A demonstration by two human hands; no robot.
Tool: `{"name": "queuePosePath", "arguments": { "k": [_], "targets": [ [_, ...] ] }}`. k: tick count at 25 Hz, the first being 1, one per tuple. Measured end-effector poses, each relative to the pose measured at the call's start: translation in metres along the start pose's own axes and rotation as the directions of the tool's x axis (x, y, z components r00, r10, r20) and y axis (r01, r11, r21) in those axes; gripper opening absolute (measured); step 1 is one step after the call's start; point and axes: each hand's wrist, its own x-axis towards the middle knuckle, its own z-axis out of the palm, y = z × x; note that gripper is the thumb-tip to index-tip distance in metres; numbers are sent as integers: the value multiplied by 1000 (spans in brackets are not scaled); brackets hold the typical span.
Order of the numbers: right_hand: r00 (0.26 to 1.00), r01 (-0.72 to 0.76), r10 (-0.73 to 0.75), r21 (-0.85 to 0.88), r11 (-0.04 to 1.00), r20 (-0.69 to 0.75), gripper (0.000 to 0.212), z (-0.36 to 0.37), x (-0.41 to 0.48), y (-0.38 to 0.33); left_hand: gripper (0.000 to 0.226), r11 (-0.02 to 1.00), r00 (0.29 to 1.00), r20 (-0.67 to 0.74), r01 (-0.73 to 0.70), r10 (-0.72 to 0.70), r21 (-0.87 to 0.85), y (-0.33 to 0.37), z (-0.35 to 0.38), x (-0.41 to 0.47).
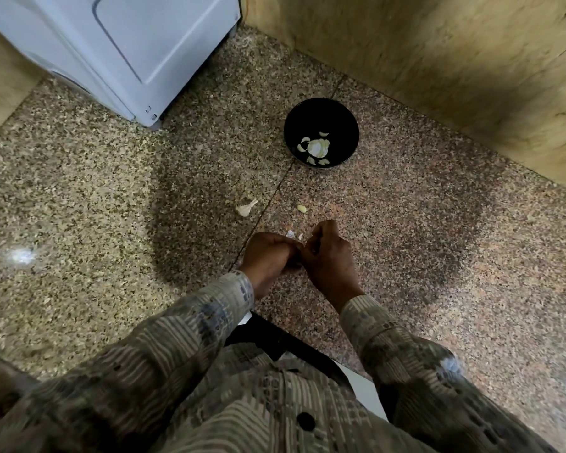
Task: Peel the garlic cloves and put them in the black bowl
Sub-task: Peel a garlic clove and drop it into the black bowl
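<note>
Fingers point(321, 228): left hand point(268, 256) and right hand point(330, 259) curl together, pinching a garlic clove point(300, 237).
Held clove's direction: mostly hidden, cannot tell.
Loose clove point(302, 209): on the floor point(406, 223), just past the hands, lying slantwise.
Black bowl point(321, 107): farther off, peeled cloves point(317, 148) inside.

A white appliance point(118, 50) stood in the far left corner on a speckled stone floor point(79, 178), its right edge just beside a tan, mottled wall point(438, 70) that ran off to the right. 1 thin seam point(278, 191) crossed the floor, and a bright glare spot point(21, 256) shone at the left.
</note>
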Motion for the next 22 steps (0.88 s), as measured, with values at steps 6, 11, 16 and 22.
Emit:
{"name": "queuePosePath", "arguments": {
  "k": [6,11,16,22],
  "targets": [
    [994,71,-75,58,996,82,29,-6,4,-2,39,992,993,100,79,-69,-98,-1,-5,3],
    [998,-24,8,232,973,67,29,-4,3,-2,22,995,986,148,81,-73,-54,0,-13,9],
    [998,-58,62,122,991,-24,27,1,10,-1,29,1000,992,129,4,-7,19,1,-13,11],
    [999,-35,36,95,995,-10,30,-2,13,-2,16,992,992,125,38,-22,-122,5,-10,12]
  ]
}}
